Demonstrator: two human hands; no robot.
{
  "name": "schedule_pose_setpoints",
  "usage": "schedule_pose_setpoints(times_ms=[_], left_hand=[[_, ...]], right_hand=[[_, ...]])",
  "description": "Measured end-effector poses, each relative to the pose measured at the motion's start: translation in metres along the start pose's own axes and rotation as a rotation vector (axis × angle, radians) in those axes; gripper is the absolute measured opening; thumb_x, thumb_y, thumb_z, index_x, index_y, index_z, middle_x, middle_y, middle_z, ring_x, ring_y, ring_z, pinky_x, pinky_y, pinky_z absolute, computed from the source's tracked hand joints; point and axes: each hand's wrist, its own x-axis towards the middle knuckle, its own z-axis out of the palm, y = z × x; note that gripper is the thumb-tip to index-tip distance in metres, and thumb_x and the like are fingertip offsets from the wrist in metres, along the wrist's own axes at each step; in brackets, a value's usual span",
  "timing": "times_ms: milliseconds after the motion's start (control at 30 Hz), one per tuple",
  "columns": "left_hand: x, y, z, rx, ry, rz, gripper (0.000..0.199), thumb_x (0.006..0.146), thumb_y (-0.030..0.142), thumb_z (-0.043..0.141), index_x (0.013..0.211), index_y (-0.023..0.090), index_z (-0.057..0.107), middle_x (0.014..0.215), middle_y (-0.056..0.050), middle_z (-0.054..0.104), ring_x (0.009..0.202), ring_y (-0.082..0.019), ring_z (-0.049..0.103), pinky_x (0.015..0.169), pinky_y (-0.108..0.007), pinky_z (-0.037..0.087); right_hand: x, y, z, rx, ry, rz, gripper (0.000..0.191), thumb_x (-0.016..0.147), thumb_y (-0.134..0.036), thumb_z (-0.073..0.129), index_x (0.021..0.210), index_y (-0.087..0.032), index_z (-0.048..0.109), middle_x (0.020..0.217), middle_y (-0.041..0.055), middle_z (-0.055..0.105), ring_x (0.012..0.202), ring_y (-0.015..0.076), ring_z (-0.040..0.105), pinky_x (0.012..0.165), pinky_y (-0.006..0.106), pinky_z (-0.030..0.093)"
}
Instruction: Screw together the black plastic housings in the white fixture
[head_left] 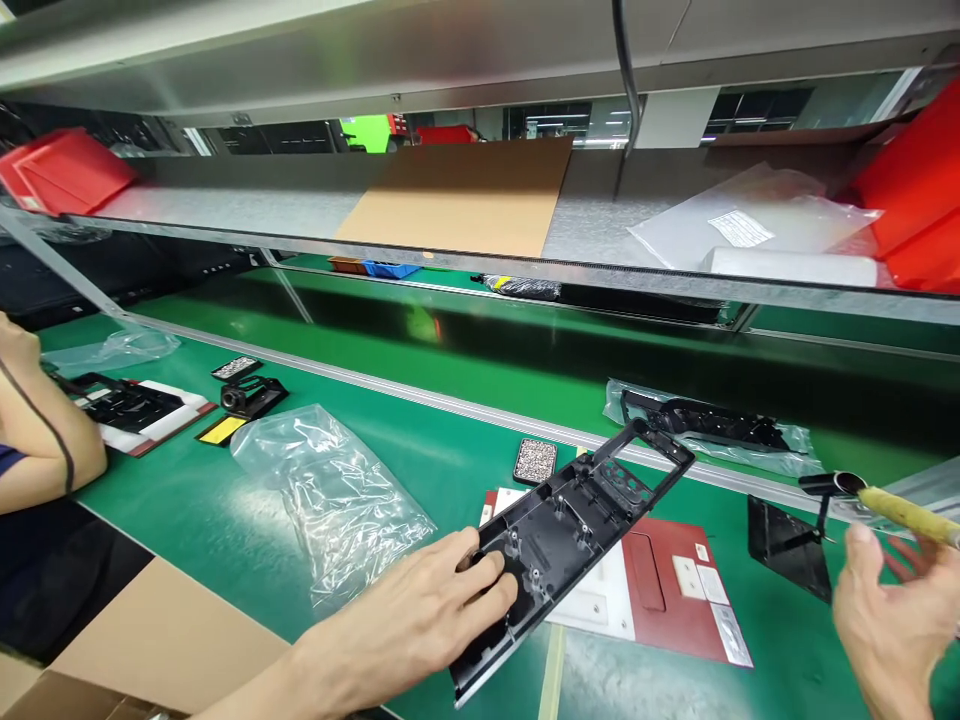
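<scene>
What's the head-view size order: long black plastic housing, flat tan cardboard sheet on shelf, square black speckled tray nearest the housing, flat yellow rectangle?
1. Black housing, cardboard sheet: too close to rank; sheet sits farther.
2. Speckled tray
3. Yellow rectangle

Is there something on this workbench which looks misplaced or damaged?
Nothing looks spilled or damaged. The crumpled clear bag lies loose on the green bench, slightly untidy. The black housing slants over the red-and-white fixture, but the left hand holds it, which seems ordinary.

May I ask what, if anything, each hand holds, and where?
Left hand holds the frame by its near end; right hand beside yellow handle, hold unclear.
</scene>
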Motion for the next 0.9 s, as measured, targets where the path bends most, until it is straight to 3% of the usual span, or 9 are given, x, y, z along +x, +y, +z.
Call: schedule_pose_setpoints(times_ms=[67,133,200,333,433,533,733,900], left_hand=[[-0.004,-0.001,0.011,0.031,0.052,0.014,0.025,0.102,0.006,0.041,0.119,0.010,0.060,0.109,-0.012,0.061,0.083,-0.023,0.050,0.071,-0.036,0.049],[-0.009,-0.003,0.021,0.081,0.103,0.037,0.029,0.101,0.005,0.040,0.120,0.008,0.061,0.112,-0.014,0.061,0.084,-0.023,0.051,0.073,-0.037,0.051],[-0.014,-0.006,0.029,0.135,0.144,0.061,0.031,0.099,0.004,0.042,0.121,0.007,0.062,0.115,-0.017,0.061,0.088,-0.025,0.054,0.077,-0.040,0.053],[-0.019,-0.010,0.042,0.192,0.195,0.098,0.030,0.097,0.007,0.044,0.120,0.007,0.064,0.117,-0.018,0.062,0.091,-0.026,0.058,0.081,-0.042,0.055],[-0.020,-0.013,0.047,0.204,0.235,0.114,0.029,0.096,0.007,0.045,0.117,0.007,0.065,0.115,-0.018,0.063,0.090,-0.026,0.060,0.081,-0.042,0.057],[-0.022,-0.015,0.051,0.220,0.263,0.129,0.029,0.096,0.007,0.045,0.117,0.007,0.066,0.114,-0.018,0.064,0.088,-0.025,0.061,0.080,-0.042,0.057],[-0.026,-0.021,0.060,0.220,0.313,0.152,0.029,0.095,0.006,0.043,0.114,0.006,0.066,0.113,-0.017,0.065,0.087,-0.025,0.061,0.079,-0.041,0.058],[-0.030,-0.024,0.068,0.203,0.330,0.169,0.027,0.096,0.007,0.044,0.112,0.006,0.066,0.112,-0.018,0.065,0.085,-0.025,0.062,0.077,-0.042,0.059]], right_hand=[[-0.020,0.000,0.001,0.030,-0.048,0.038,0.084,0.076,-0.048,0.069,0.148,-0.009,0.048,0.138,0.0280,0.056,0.109,0.0430,0.066,0.079,0.053,0.052],[-0.037,0.000,0.002,0.024,-0.083,0.050,0.072,0.080,-0.050,0.067,0.140,-0.012,0.058,0.128,0.0250,0.064,0.097,0.0386,0.070,0.068,0.048,0.052],[-0.052,-0.006,0.004,0.032,-0.093,-0.027,0.056,0.085,-0.049,0.064,0.130,-0.014,0.067,0.118,0.0222,0.070,0.089,0.0349,0.071,0.069,0.047,0.053],[-0.077,-0.042,0.000,0.129,-0.146,-0.483,0.043,0.099,-0.034,0.053,0.138,-0.021,0.063,0.126,0.0137,0.069,0.114,0.0334,0.066,0.098,0.051,0.052],[-0.092,-0.078,-0.004,0.206,-0.191,-0.813,0.050,0.099,-0.023,0.053,0.149,-0.021,0.054,0.135,0.0148,0.065,0.121,0.0323,0.063,0.102,0.049,0.049],[-0.105,-0.099,-0.003,0.244,-0.284,-0.973,0.056,0.100,-0.022,0.051,0.156,-0.019,0.045,0.146,0.0159,0.057,0.129,0.0322,0.058,0.104,0.046,0.046],[-0.123,-0.094,0.012,0.210,-0.453,-1.089,0.054,0.102,-0.029,0.046,0.154,-0.014,0.045,0.150,0.0176,0.053,0.137,0.0334,0.053,0.110,0.049,0.042],[-0.128,-0.086,0.013,0.201,-0.479,-1.095,0.052,0.101,-0.030,0.047,0.150,-0.014,0.050,0.146,0.0169,0.057,0.135,0.0327,0.055,0.110,0.048,0.042]])
